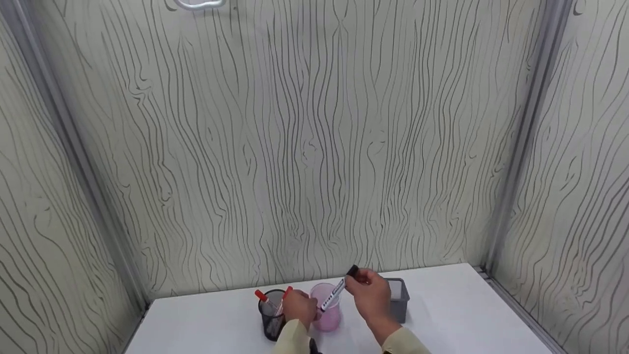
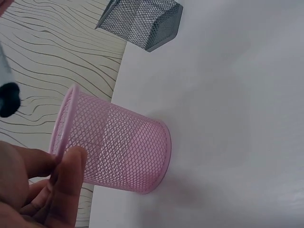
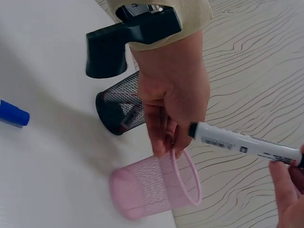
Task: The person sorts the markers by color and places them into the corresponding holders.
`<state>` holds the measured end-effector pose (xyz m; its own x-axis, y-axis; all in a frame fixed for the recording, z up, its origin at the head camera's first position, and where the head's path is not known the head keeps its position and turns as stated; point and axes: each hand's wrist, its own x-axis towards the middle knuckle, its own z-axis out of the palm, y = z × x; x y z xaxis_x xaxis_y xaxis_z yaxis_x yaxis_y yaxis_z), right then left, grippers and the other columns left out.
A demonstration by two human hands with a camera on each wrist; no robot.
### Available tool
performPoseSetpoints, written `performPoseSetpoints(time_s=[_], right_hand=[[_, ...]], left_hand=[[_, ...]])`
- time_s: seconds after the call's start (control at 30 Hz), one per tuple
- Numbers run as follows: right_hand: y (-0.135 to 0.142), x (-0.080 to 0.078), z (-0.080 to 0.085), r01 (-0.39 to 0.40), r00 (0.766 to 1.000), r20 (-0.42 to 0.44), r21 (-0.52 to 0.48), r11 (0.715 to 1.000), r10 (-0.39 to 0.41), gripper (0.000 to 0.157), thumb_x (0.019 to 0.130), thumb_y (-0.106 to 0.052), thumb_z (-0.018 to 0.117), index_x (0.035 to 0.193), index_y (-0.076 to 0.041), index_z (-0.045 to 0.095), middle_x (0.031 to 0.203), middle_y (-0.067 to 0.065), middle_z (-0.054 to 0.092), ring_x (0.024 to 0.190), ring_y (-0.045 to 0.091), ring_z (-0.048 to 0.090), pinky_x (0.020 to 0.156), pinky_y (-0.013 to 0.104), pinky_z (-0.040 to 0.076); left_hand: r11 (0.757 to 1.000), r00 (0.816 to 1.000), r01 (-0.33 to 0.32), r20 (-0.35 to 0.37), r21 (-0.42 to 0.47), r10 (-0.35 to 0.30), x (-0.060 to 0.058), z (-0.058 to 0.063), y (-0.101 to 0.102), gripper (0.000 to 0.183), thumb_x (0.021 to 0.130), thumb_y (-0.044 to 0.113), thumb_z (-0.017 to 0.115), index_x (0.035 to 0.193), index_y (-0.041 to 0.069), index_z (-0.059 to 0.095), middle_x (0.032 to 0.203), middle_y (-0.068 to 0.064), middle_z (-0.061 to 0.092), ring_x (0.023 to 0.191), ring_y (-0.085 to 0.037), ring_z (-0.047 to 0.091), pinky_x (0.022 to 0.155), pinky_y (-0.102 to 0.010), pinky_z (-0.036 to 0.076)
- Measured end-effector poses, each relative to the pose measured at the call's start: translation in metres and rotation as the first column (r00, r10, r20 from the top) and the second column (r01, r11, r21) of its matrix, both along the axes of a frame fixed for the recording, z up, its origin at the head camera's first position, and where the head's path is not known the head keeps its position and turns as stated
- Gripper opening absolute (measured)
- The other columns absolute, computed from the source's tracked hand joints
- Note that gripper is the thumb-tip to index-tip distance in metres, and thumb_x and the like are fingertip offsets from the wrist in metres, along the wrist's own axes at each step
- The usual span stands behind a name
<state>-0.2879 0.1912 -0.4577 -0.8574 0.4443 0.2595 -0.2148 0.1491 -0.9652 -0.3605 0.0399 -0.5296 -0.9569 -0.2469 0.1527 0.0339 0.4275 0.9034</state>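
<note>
A pink mesh pen cup (image 2: 128,147) stands upright on the table, its near rim pinched between the thumb and fingers of my left hand (image 1: 300,307). My right hand (image 1: 371,292) pinches a white marker (image 3: 242,144) by its black-capped end. The marker slants down to the left, its lower black tip over the pink cup's opening in the head view. Left of my left hand is a black mesh pen cup (image 1: 272,324) with red-capped markers (image 1: 261,296) leaning in it.
A grey mesh holder (image 1: 400,300) stands just right of my right hand, partly hidden by it. In the right wrist view a blue marker end (image 3: 14,114) lies on the white table (image 1: 206,324). Wood-patterned panels (image 1: 314,147) rise behind and at both sides.
</note>
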Motion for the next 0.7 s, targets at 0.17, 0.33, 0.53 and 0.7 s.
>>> performPoseSetpoints(time_s=[0.17, 0.33, 0.53, 0.7], right_hand=[[-0.006, -0.008, 0.005, 0.090, 0.990, -0.123, 0.147, 0.985, -0.073, 0.011, 0.088, -0.012, 0.082, 0.096, -0.010, 0.075, 0.095, 0.005, 0.079, 0.088, 0.011, 0.075, 0.077, 0.020, 0.056], [-0.010, -0.015, 0.001, 0.076, 0.987, -0.151, 0.190, 0.979, -0.048, 0.009, 0.090, -0.012, 0.081, 0.097, -0.014, 0.075, 0.097, 0.001, 0.078, 0.095, 0.013, 0.076, 0.080, 0.020, 0.059], [-0.012, -0.030, -0.019, 0.041, 0.989, -0.150, 0.245, 0.969, -0.004, 0.009, 0.091, -0.011, 0.078, 0.099, -0.014, 0.076, 0.096, 0.000, 0.078, 0.095, 0.015, 0.076, 0.081, 0.022, 0.060], [-0.007, -0.036, -0.050, -0.010, 0.998, -0.062, 0.292, 0.956, 0.029, 0.011, 0.088, -0.009, 0.078, 0.099, -0.010, 0.075, 0.093, 0.001, 0.077, 0.089, 0.012, 0.071, 0.078, 0.022, 0.056]], left_hand=[[1.000, 0.999, 0.007, 0.044, 0.030, -0.009, 0.002, 0.002, 0.003, 0.007, 0.085, -0.002, 0.070, 0.084, -0.002, 0.063, 0.071, -0.011, 0.065, 0.045, -0.011, 0.063, 0.045, -0.023, 0.052], [1.000, 0.999, 0.009, 0.051, 0.029, -0.011, 0.005, 0.003, 0.008, 0.008, 0.085, -0.002, 0.072, 0.083, -0.002, 0.063, 0.072, -0.013, 0.066, 0.045, -0.011, 0.064, 0.045, -0.023, 0.052], [0.998, 0.997, 0.050, 0.056, 0.025, -0.051, 0.008, -0.002, 0.017, 0.007, 0.087, 0.000, 0.071, 0.084, -0.003, 0.065, 0.068, -0.010, 0.067, 0.044, -0.010, 0.064, 0.045, -0.024, 0.052], [0.998, 0.999, 0.041, 0.003, -0.041, -0.041, 0.012, -0.004, 0.026, 0.009, 0.084, 0.001, 0.072, 0.078, -0.001, 0.066, 0.065, -0.008, 0.066, 0.051, -0.012, 0.065, 0.051, -0.029, 0.053]])
